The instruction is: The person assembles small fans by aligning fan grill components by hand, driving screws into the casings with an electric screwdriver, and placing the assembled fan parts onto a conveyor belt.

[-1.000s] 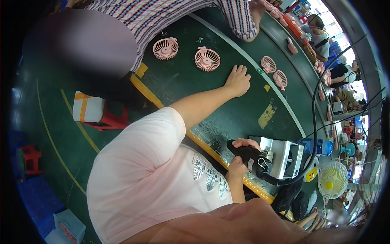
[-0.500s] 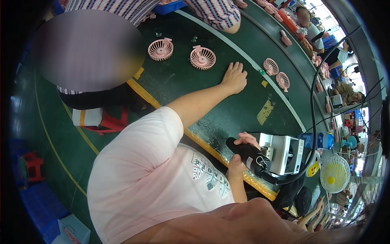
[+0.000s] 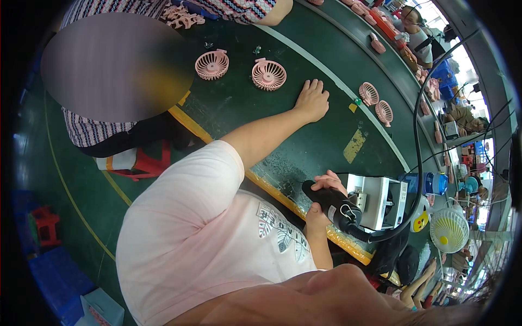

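Observation:
My left hand (image 3: 312, 101) lies palm down on the dark green work surface (image 3: 283, 138), its fingers stretched out and nothing in them. A black electric screwdriver (image 3: 331, 204) with a thick black cable is wrapped in my right hand (image 3: 329, 183), close to the yellow-taped table edge. Left of my left hand sit two round pink fan grilles, one nearer (image 3: 269, 75) and one farther left (image 3: 212, 65). Another pair of pink grilles, the first (image 3: 368, 94) and the second (image 3: 384, 113), sits to the right by the pale strip, with a small green part (image 3: 357, 101) beside them.
A white boxy machine (image 3: 375, 201) stands beside the screwdriver. Behind it are a blue water jug (image 3: 435, 185) and a yellow-white desk fan (image 3: 449, 230). At upper left a co-worker in a striped shirt (image 3: 239, 8) sits near a heap of pink parts (image 3: 184, 16). The black cable (image 3: 417, 136) arches overhead.
The right pair of grilles and the small green part have shifted right and nearer. The co-worker's arm has moved left, and more pink parts show. My hands hold almost the same places.

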{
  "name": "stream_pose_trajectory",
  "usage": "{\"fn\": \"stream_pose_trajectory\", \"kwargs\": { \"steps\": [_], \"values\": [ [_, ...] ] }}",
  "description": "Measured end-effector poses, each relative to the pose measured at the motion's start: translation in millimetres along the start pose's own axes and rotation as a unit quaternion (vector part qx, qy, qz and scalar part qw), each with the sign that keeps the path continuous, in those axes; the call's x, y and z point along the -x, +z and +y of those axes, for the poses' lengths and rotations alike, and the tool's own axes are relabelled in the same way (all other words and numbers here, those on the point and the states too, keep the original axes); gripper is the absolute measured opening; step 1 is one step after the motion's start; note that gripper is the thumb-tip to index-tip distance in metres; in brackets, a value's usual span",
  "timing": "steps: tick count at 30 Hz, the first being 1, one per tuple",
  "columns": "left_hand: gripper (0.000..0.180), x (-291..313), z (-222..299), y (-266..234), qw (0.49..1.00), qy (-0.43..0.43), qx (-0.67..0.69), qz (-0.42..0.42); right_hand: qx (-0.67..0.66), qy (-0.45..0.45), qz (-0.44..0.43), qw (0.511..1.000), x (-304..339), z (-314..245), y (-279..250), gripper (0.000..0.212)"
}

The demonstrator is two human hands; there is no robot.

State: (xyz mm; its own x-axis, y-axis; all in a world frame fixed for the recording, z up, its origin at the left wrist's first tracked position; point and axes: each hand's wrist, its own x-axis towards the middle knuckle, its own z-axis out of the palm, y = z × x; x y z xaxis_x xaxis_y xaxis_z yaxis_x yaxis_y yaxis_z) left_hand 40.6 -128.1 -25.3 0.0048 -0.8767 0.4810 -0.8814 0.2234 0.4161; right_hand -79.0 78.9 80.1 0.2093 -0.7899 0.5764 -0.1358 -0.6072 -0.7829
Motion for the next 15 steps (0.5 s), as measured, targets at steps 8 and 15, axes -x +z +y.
{"fn": "stream_pose_trajectory", "kwargs": {
  "steps": [8,15],
  "values": [
    [0.024,2.9,3.6,-10.1,1.0,0.002,-0.021,-0.001,-0.027,-0.003,0.007,1.0,8.0,-4.3,-3.0,0.049],
    [0.024,3.8,5.3,-17.2,1.0,0.001,-0.025,0.005,-0.027,-0.007,-0.01,1.0,9.4,-11.1,-6.5,0.047]
  ]
}}
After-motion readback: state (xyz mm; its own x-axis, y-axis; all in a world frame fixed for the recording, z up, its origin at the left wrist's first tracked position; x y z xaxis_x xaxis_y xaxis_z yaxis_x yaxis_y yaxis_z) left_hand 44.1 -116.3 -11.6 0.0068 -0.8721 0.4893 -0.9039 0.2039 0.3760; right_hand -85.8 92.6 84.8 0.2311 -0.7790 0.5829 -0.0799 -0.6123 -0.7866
